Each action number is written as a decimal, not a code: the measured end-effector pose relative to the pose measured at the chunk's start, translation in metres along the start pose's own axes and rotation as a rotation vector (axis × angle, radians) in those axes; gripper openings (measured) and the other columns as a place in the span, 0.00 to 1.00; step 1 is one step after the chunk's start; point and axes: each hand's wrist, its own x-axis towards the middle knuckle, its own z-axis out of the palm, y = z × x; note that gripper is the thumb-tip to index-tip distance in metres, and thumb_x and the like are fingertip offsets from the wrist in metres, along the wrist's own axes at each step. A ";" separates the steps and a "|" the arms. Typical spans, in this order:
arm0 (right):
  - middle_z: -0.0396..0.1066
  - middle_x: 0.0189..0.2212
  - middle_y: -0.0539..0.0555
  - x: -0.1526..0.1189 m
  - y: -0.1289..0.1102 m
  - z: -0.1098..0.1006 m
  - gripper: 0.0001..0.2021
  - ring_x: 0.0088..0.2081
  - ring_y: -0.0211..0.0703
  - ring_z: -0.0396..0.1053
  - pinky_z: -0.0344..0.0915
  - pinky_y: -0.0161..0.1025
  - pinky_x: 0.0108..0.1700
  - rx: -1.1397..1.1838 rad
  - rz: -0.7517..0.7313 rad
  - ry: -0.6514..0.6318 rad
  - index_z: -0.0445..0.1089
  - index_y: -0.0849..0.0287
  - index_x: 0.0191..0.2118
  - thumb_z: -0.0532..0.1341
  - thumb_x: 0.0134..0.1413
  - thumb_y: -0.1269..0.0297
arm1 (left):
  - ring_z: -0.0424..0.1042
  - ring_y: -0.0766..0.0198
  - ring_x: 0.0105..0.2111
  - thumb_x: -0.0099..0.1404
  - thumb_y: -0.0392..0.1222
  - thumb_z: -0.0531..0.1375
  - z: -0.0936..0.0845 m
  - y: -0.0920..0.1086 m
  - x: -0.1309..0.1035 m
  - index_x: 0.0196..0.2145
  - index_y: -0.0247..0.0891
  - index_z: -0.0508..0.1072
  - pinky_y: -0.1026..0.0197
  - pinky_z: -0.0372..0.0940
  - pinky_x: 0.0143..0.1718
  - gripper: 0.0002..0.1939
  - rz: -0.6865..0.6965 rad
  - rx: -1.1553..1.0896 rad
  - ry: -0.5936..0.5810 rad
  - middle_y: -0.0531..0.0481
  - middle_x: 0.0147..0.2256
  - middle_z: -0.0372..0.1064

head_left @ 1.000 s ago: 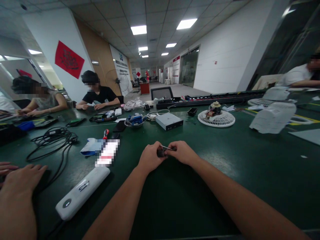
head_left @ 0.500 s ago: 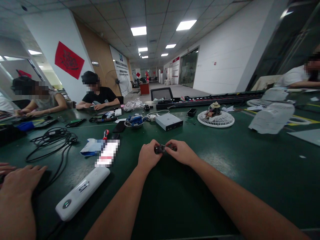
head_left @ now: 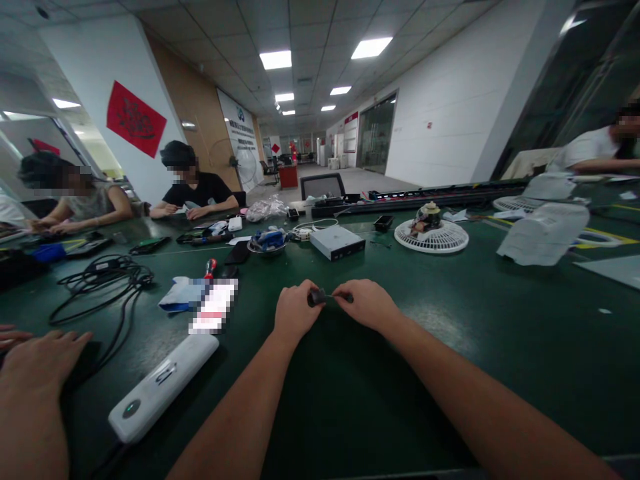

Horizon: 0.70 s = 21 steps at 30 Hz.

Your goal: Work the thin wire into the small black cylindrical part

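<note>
My left hand (head_left: 299, 308) is closed around a small dark part (head_left: 317, 297), pinched between thumb and fingers just over the table. Facing it, my right hand (head_left: 369, 304) has its fingertips pressed together on a thin, light-coloured piece (head_left: 329, 297) that reaches across to the dark part. Whether the two pieces are joined cannot be made out at this size. Beyond both hands lies a grey metal disc drive (head_left: 338, 243) with a black front.
On the left are a white power-bank-like device (head_left: 165, 390), a blurred phone (head_left: 215, 307), coiled black cable (head_left: 103, 280) and another person's hand (head_left: 43, 367). Farther back stand a bowl of blue items (head_left: 267, 241), a white fan grille (head_left: 433, 237) and a translucent plastic housing (head_left: 545, 235).
The dark part has turned a little in my left fingers, and the light piece now shows as a thin line between my hands. My right hand has shifted very slightly.
</note>
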 end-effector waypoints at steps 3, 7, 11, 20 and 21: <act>0.77 0.34 0.50 -0.001 0.000 -0.002 0.11 0.35 0.43 0.73 0.63 0.37 0.37 0.018 -0.018 -0.035 0.78 0.51 0.39 0.58 0.55 0.63 | 0.73 0.58 0.36 0.57 0.43 0.66 -0.001 0.000 -0.001 0.38 0.43 0.71 0.57 0.60 0.41 0.11 0.005 0.019 -0.002 0.52 0.34 0.75; 0.77 0.33 0.49 -0.002 0.002 0.000 0.11 0.33 0.41 0.73 0.63 0.35 0.36 0.137 -0.057 -0.059 0.78 0.52 0.38 0.58 0.53 0.64 | 0.73 0.58 0.37 0.58 0.41 0.65 -0.001 0.001 -0.001 0.38 0.43 0.71 0.57 0.60 0.41 0.10 0.030 0.030 0.000 0.53 0.34 0.75; 0.77 0.33 0.50 -0.001 0.003 0.005 0.11 0.33 0.40 0.73 0.63 0.35 0.36 0.205 -0.056 -0.049 0.78 0.52 0.38 0.58 0.54 0.64 | 0.72 0.58 0.37 0.59 0.40 0.63 -0.001 0.001 0.000 0.37 0.44 0.72 0.57 0.59 0.41 0.07 0.071 0.035 -0.001 0.53 0.33 0.75; 0.77 0.33 0.51 0.001 0.006 0.010 0.13 0.33 0.41 0.72 0.62 0.35 0.35 0.166 -0.011 -0.095 0.77 0.52 0.40 0.55 0.56 0.63 | 0.71 0.58 0.39 0.59 0.39 0.63 0.000 -0.001 -0.001 0.40 0.46 0.73 0.56 0.58 0.42 0.10 0.119 0.027 0.010 0.54 0.37 0.76; 0.77 0.34 0.51 0.001 0.006 0.010 0.13 0.34 0.41 0.72 0.62 0.35 0.35 0.165 -0.016 -0.098 0.77 0.52 0.40 0.55 0.56 0.63 | 0.71 0.57 0.39 0.59 0.39 0.63 0.000 -0.001 -0.001 0.41 0.46 0.74 0.56 0.58 0.42 0.11 0.120 0.032 0.009 0.54 0.38 0.76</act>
